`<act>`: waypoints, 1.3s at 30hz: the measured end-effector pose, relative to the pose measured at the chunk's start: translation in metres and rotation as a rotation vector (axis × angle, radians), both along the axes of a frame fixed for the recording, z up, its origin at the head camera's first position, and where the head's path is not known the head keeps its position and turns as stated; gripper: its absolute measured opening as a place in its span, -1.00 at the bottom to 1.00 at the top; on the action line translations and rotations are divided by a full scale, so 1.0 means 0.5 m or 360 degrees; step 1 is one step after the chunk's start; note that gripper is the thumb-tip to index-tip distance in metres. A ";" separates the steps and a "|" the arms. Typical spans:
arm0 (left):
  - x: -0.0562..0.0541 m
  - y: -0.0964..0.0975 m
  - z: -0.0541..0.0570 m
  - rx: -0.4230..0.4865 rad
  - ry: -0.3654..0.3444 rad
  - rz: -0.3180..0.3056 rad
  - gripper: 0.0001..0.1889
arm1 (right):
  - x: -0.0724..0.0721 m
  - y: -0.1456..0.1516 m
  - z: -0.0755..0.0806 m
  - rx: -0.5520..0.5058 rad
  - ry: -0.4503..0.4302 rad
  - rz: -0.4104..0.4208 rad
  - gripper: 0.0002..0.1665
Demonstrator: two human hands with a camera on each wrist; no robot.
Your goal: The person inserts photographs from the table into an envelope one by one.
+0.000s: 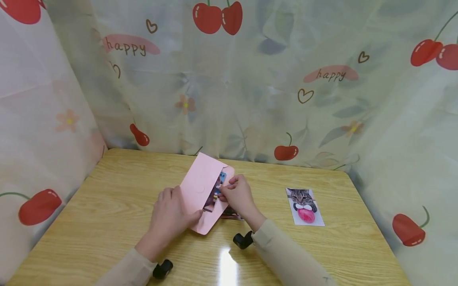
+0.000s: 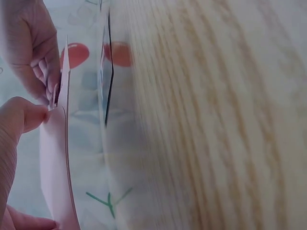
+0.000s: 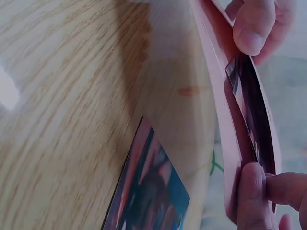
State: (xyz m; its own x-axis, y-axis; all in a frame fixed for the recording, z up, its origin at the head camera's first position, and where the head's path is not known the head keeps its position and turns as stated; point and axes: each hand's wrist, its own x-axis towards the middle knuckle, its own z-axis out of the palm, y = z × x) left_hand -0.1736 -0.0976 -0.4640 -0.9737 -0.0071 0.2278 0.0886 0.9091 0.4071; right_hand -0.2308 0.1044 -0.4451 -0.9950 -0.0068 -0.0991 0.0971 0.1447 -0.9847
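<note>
Clearly, in the head view the left hand grips a pale pink paper envelope, while the right hand pinches a glossy, dark rectangular photo card partly inside its opening; a white cat-picture card lies apart on the pale wooden table. From the left wrist, the envelope is held above the tabletop. From the right wrist, another glossy photo lies below it.

The glossy, pale wood-grained table carries a cat picture lying flat by itself toward the right and, nearer the middle, a dark-toned photo, partly hidden in the head view.
</note>
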 end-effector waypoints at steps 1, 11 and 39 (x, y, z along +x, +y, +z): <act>0.000 0.001 -0.001 -0.0003 0.0011 -0.0002 0.02 | -0.002 -0.002 -0.002 0.0001 0.0002 -0.0002 -0.59; 0.004 0.001 -0.003 -0.0007 0.0030 -0.0008 0.00 | -0.013 -0.017 -0.010 -0.0019 -0.0006 0.0032 -0.61; -0.022 -0.052 -0.003 -0.0046 -0.0124 0.0154 -0.01 | -0.070 0.148 -0.028 0.0511 0.0179 0.0082 -0.39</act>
